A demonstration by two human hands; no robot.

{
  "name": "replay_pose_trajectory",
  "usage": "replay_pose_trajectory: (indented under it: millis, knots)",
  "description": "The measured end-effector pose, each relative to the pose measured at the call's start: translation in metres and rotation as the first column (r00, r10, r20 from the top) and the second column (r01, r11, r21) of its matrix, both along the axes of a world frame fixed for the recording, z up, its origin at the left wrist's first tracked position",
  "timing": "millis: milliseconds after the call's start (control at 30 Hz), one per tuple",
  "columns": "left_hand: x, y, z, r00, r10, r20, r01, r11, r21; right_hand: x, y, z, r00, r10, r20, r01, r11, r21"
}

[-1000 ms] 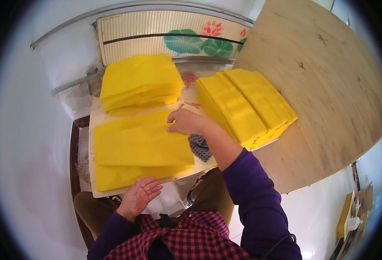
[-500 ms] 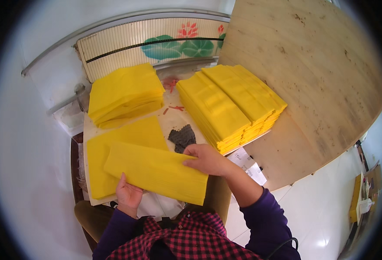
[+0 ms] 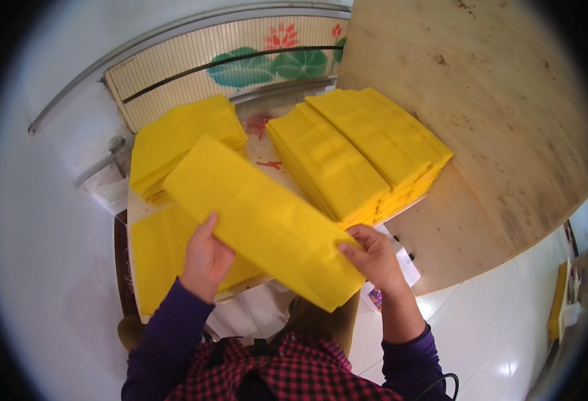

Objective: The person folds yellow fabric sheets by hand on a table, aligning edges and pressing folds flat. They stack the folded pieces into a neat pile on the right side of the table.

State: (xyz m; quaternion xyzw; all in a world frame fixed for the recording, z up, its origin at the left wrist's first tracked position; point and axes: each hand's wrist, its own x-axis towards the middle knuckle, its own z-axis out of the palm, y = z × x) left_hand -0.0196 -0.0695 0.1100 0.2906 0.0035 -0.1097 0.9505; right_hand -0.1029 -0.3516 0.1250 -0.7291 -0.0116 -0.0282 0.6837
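A long folded piece of yellow fabric (image 3: 260,217) is held up in front of me, slanting from upper left to lower right. My left hand (image 3: 208,259) grips its lower left edge, thumb on top and the other fingers mostly hidden beneath. At its right end, my right hand (image 3: 375,260) pinches the edge between thumb and fingers. Below the held piece, a flat yellow fabric sheet (image 3: 157,267) lies on the near left of the table. Behind it stands a stack of wider yellow pieces (image 3: 180,134); two piles of narrow folded yellow pieces (image 3: 337,164) sit side by side to the right.
Small red scraps (image 3: 269,164) lie on the pale tabletop (image 3: 277,179) between the stacks. A slatted panel with painted flowers (image 3: 173,73) leans at the back. A large wooden board (image 3: 467,134) fills the right, with white papers (image 3: 406,264) near its lower edge.
Both hands have lifted the folded piece off the sheet and tilted it, its left end swinging up and away. My right hand has moved right. The grey cloth is now covered from view.
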Motion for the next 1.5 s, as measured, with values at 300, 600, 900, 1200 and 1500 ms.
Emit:
replay_pose_trajectory:
  millis: [300,600,900,1200,1500]
  knots:
    - [0.134,-0.096,0.029,0.988,-0.142,-0.057,0.145,0.989,0.044,0.061,-0.050,0.018,0.901,-0.409,0.145,0.433,0.845,-0.312]
    - [0.207,-0.153,0.005,0.972,-0.182,-0.151,0.209,0.959,0.190,0.091,-0.072,0.005,0.832,-0.434,0.344,0.553,0.689,-0.468]
    - [0.231,-0.167,-0.012,0.979,-0.145,-0.144,0.182,0.941,0.287,0.094,-0.077,-0.002,0.826,-0.407,0.391,0.564,0.618,-0.548]
    - [0.243,-0.176,-0.015,0.995,-0.062,-0.082,0.082,0.959,0.271,0.099,-0.076,-0.005,0.774,-0.399,0.492,0.633,0.479,-0.608]
    - [0.245,-0.179,-0.014,1.000,0.008,-0.003,-0.006,0.959,0.284,0.065,-0.072,-0.020,0.622,-0.366,0.693,0.779,0.385,-0.495]
